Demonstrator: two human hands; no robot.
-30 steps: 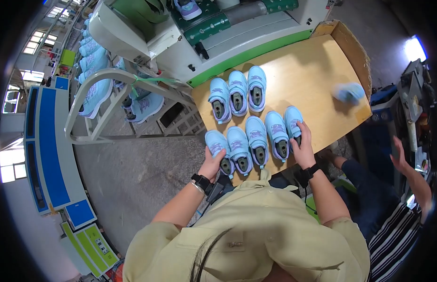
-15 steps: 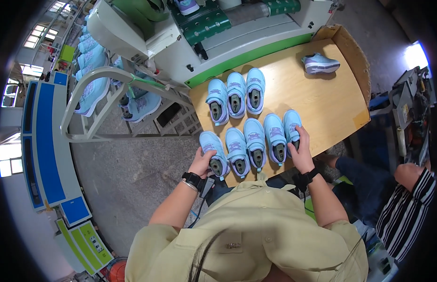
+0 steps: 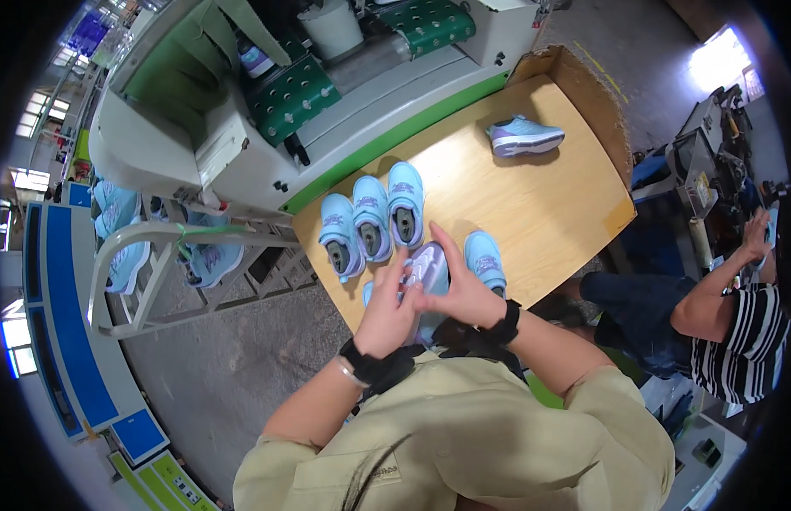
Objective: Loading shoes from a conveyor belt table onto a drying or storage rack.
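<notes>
Above the near part of a wooden table (image 3: 532,200), both my hands are on a light blue child's sneaker (image 3: 430,266), tilted so its pale purple sole shows. My left hand (image 3: 389,308) has its fingers at the sole's left side. On the other side, my right hand (image 3: 465,288) grips it with the index finger extended forward. To the right of my right hand stands another blue sneaker (image 3: 483,257). More blue shoe parts lie beneath my hands, mostly hidden. Farther off, three sneakers (image 3: 370,217) stand side by side.
A lone sneaker (image 3: 525,136) sits at the far right, near a cardboard edge (image 3: 613,111). Beyond the table is a machine with a green perforated belt (image 3: 293,98). A metal rack (image 3: 170,272) with shoes stands left. A person in a striped shirt (image 3: 736,341) is at right.
My hands have come together from the two ends of the near row. They now hold one sneaker with its sole showing. The view has shifted, so the table appears farther left.
</notes>
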